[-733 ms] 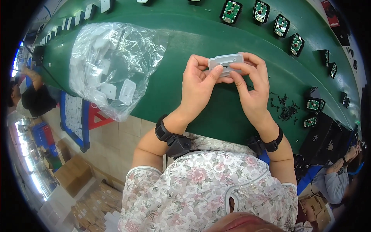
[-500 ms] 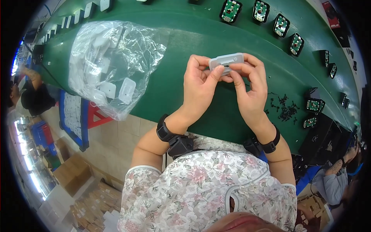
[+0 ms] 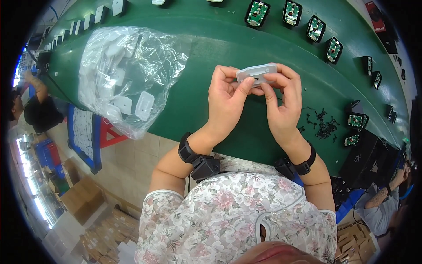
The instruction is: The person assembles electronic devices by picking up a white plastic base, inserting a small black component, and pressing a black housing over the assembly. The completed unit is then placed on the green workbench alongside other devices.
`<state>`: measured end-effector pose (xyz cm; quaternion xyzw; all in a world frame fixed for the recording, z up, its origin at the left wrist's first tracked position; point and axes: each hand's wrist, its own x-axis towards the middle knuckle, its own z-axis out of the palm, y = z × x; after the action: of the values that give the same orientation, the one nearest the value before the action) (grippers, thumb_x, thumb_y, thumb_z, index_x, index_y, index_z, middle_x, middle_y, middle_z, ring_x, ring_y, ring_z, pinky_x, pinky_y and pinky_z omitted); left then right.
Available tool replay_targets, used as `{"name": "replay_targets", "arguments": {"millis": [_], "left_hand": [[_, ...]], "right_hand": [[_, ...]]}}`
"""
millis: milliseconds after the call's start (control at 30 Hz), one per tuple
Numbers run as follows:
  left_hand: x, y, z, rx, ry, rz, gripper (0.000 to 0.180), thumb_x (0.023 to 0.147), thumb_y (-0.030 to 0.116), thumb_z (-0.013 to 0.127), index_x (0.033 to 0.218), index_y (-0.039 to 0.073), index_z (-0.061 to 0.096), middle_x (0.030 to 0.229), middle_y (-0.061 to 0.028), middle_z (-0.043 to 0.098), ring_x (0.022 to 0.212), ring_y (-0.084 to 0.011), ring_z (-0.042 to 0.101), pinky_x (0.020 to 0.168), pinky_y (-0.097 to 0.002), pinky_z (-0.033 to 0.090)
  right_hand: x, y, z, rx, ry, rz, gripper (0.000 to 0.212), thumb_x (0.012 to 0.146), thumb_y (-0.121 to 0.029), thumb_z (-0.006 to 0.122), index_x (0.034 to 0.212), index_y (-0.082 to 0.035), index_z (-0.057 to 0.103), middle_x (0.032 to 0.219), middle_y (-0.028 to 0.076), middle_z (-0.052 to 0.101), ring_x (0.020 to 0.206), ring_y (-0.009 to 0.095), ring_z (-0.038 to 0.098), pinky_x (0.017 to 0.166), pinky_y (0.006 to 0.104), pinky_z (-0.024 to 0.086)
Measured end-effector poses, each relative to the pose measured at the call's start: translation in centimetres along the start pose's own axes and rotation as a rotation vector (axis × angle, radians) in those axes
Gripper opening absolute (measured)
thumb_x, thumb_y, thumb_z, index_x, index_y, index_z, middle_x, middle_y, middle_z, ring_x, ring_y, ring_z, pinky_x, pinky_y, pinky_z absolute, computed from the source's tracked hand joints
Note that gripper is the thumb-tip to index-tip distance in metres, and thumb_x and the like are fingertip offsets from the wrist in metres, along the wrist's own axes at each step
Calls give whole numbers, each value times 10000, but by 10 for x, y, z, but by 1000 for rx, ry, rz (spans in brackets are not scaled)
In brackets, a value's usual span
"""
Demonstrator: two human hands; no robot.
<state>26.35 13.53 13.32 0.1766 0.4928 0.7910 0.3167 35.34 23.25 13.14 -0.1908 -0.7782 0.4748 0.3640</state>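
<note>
Between my two hands, above the green table, is a white plastic cover (image 3: 258,70) with rounded corners, its hollow side facing me. My left hand (image 3: 225,103) grips the cover's left end, thumb on the inner face and fingers behind. The right hand (image 3: 285,103) closes on its right end, with thumb and forefinger near the middle. A small black piece (image 3: 256,78) shows at the cover's centre between the thumbs; its exact shape is too small to make out. To the right of my right hand lies a loose pile of small black parts (image 3: 326,125).
On the left, a clear plastic bag (image 3: 160,66) holds several white covers (image 3: 144,105). Black housings with green circuit boards (image 3: 316,28) line the far and right parts of the green table (image 3: 211,48). White pieces (image 3: 101,14) stand along the far left. Other people sit at both sides.
The cover has tilted slightly in my hands, and my right fingers have shifted a little on it. Both hands keep their hold.
</note>
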Motion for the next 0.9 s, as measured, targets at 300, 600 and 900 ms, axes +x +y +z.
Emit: {"name": "replay_targets", "arguments": {"millis": [300,600,900], "left_hand": [[-2,12,-8,230,-144,-41,133,922,-2,548,1007,-30,449,910,-130,615,781,-153,657,676,-243,545],[24,41,-34,104,-115,-85,172,965,66,492,1086,-55,468,892,-160,638,706,-180,652,631,-255,528],[66,23,-53,1019,-38,198,70,909,112,557,899,49,585,803,-99,612,620,-245,615,560,-375,478]], "right_hand": [[32,-12,-30,131,-419,365,237,817,-115,713,981,-15,574,856,4,576,762,88,530,686,232,444],[68,-12,-10,243,-469,347,292,814,-145,735,995,-21,543,847,24,577,762,78,553,657,216,463],[175,48,23,-1232,-228,-281,320,879,-357,620,1028,-74,625,927,125,618,795,258,632,687,326,518]]}}
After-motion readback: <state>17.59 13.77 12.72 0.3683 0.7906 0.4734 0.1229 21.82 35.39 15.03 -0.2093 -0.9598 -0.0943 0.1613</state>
